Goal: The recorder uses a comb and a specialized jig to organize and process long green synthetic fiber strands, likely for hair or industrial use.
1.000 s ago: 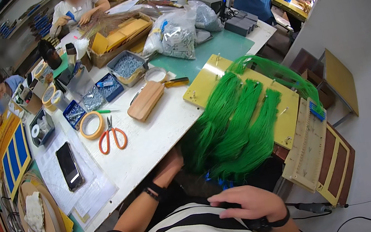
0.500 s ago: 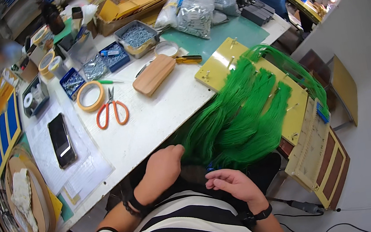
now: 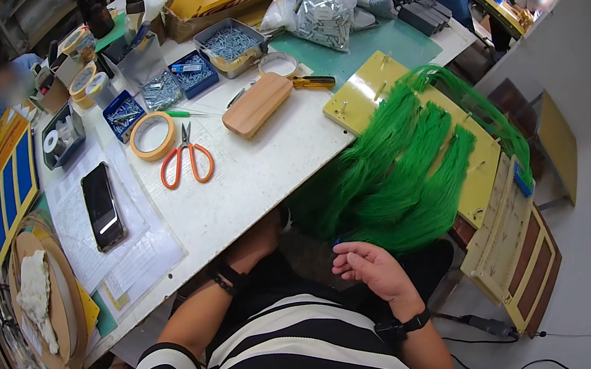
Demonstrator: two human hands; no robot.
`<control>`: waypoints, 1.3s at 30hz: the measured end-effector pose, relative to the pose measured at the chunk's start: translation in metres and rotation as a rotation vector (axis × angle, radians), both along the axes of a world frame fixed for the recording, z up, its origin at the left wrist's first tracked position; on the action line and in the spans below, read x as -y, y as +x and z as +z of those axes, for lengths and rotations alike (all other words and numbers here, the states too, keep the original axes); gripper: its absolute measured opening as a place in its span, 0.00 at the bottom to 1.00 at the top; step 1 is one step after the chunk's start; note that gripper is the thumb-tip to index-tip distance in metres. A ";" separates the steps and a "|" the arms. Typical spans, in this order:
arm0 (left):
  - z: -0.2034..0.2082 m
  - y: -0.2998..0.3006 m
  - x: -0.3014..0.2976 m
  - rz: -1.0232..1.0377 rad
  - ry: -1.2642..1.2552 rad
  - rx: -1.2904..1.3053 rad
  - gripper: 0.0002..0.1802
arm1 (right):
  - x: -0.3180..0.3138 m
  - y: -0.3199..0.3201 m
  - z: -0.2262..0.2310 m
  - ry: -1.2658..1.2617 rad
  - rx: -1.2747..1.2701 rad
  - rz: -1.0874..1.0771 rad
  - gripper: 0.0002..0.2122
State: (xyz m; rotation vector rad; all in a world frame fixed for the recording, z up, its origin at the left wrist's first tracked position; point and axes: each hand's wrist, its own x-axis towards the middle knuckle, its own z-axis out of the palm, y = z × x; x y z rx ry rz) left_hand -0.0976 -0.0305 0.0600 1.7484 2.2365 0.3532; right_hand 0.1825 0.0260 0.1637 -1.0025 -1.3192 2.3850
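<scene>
Long bright green fibres (image 3: 383, 185) hang in thick locks from yellow boards (image 3: 487, 170) with upright pins, over the table's right corner. My left hand (image 3: 259, 240) is under the table's front edge, left of the fibres' lower ends. Its fingers are in shadow and hidden, with a small whitish thing by them. In front of the fibre ends is my right hand (image 3: 374, 269), its fingers curled and thumb drawn in. A small blue spot shows at its fingertips, too small to name. Orange-handled scissors (image 3: 187, 164) and a wooden block (image 3: 258, 106) lie on the table.
A phone (image 3: 102, 206) rests on papers at left, near a tape roll (image 3: 153, 136). Bins of screws (image 3: 229, 41) and plastic bags (image 3: 321, 14) stand farther back. A wooden frame (image 3: 509, 253) leans at right, cables (image 3: 487, 328) below it. Other people sit beyond.
My left hand has moved down and left, from beside the fibres to under the table edge. My right hand has risen slightly, fingers still curled. The whole view has shifted a little.
</scene>
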 end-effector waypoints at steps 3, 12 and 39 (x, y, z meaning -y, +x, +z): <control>-0.033 0.002 -0.008 0.102 0.282 0.082 0.33 | 0.002 0.007 -0.014 -0.185 -0.157 -0.105 0.14; -0.027 -0.020 -0.056 0.052 0.391 0.029 0.30 | 0.004 0.016 -0.017 -0.228 -0.164 -0.222 0.13; -0.100 -0.005 -0.014 0.198 0.090 0.052 0.31 | 0.013 0.024 -0.030 -0.258 -0.168 -0.344 0.09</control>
